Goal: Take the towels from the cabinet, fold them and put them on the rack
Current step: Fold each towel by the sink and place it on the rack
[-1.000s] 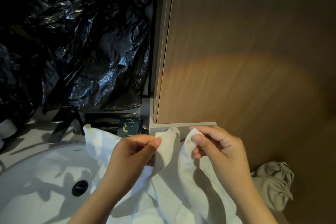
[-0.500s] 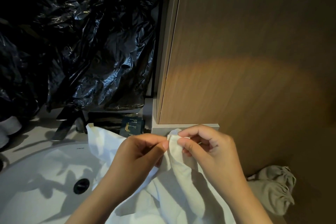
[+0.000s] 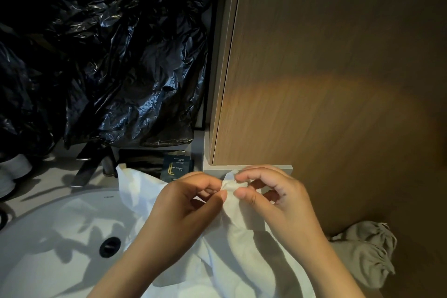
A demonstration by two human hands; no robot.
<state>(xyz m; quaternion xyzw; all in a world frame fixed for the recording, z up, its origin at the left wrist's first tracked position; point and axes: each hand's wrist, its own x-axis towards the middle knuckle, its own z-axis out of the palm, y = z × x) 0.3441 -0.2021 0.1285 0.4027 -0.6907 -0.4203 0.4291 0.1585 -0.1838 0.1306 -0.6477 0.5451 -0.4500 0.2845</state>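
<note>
A white towel (image 3: 232, 249) hangs crumpled over the right side of the white sink (image 3: 55, 237) and falls toward the bottom of the view. My left hand (image 3: 183, 208) and my right hand (image 3: 273, 198) meet above it, both pinching the same bunched top corner between thumb and fingers. One loose corner of the towel sticks up at the left near the faucet (image 3: 89, 164). The wooden cabinet door (image 3: 326, 68) stands closed just behind my hands. No rack is in view.
Crumpled black plastic sheeting (image 3: 101, 51) covers the wall behind the sink. A dark sachet (image 3: 177, 168) lies on the counter behind the towel. A grey bundled cloth (image 3: 365, 251) lies low at the right. White cups (image 3: 14, 172) stand at the far left.
My two hands, each holding its own towel corner a little apart a second ago, have come together and now pinch the corners as one bunch.
</note>
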